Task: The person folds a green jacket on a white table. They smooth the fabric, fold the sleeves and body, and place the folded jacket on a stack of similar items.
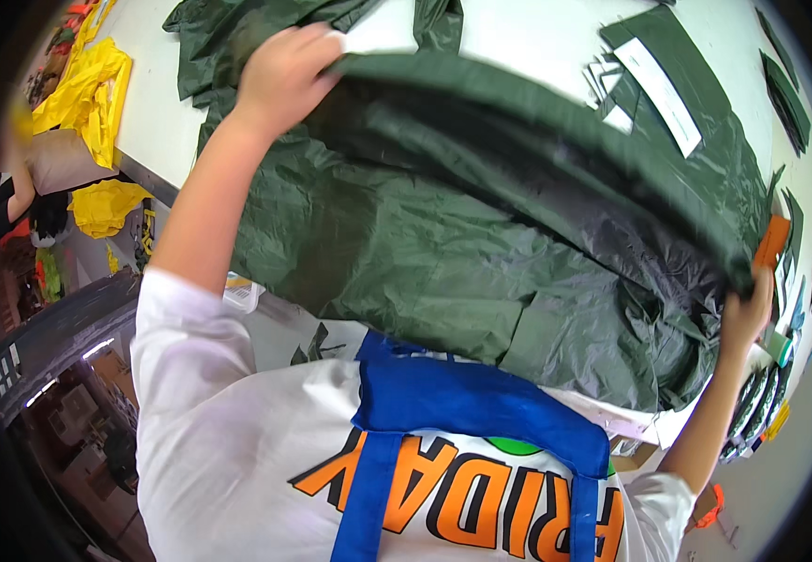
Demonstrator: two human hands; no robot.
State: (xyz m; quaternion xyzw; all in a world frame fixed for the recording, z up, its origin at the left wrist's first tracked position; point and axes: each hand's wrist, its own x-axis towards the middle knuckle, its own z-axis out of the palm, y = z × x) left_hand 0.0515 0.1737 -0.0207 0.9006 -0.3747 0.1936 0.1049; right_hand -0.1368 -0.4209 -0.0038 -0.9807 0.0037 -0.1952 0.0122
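Note:
A large sheet of thin, shiny dark green fabric [406, 244] spreads across the table in front of me, crumpled along its near side. At the far left, my left hand [294, 80] is closed on the raised edge of it. The opposite end of that edge is gripped by my right hand [748, 309] at the right. Between my hands the edge is stretched in a long arc, slightly blurred, and a dark fold opens beneath it. Just beyond my right hand is an orange flat object [773, 242], its kind unclear.
White table [518, 30] carries more green pieces [678, 75] with white paper strips at the far right. Dark green strips [785, 103] lie along the right edge. Yellow fabric [88, 89] hangs at the left, near another person's arm [20, 178].

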